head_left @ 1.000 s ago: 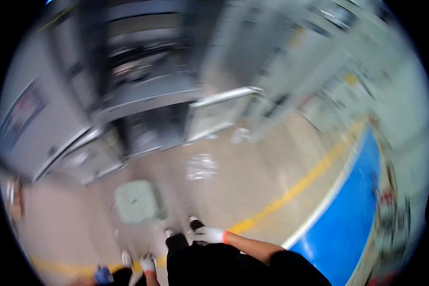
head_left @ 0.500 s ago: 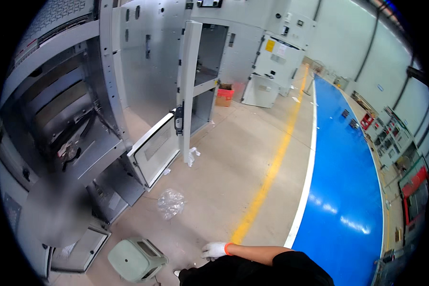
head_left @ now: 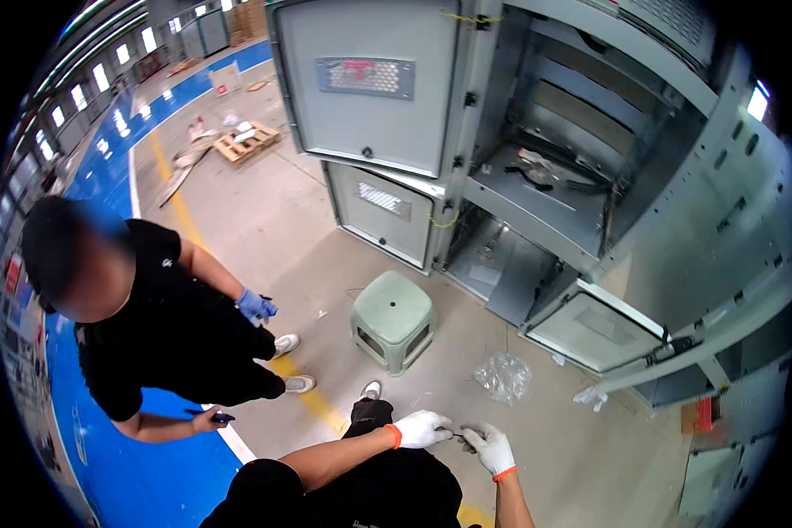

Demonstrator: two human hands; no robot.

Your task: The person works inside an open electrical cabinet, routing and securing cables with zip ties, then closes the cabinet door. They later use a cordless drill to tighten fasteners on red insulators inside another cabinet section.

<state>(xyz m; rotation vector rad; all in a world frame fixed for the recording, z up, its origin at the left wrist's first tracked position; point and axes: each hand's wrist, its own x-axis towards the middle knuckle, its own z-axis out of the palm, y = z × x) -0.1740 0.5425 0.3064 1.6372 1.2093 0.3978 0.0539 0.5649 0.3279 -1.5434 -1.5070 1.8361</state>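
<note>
My left hand [head_left: 422,429] and my right hand [head_left: 490,447] are both in white gloves with orange cuffs, brought close together low in the view, just above my dark trousers. Between them I am pinching a small dark object [head_left: 457,435]; it is too small to say what it is. The fingers of my left hand are curled in around one end of it, and my right hand has its thumb and forefinger closed toward the other end, the rest of its fingers loosely bent. The object sits right between the two gloves, over the concrete floor [head_left: 282,220].

Just beyond my hands, a little to the left, a pale green plastic stool [head_left: 392,319] stands upright on the floor. To its right and nearer to me, a crumpled clear plastic bag [head_left: 503,377] lies on the floor, with a smaller scrap of plastic [head_left: 590,398] further right. Beyond them is a grey metal cabinet [head_left: 590,176] with its doors [head_left: 370,84] swung open and its bare compartments showing.

On my left, a person in black clothes [head_left: 167,334] is bent low, one hand in a blue glove [head_left: 255,307], the other holding a small dark thing near the yellow floor line [head_left: 321,407]. Far to the left, a wooden pallet [head_left: 248,141] lies on the floor.
</note>
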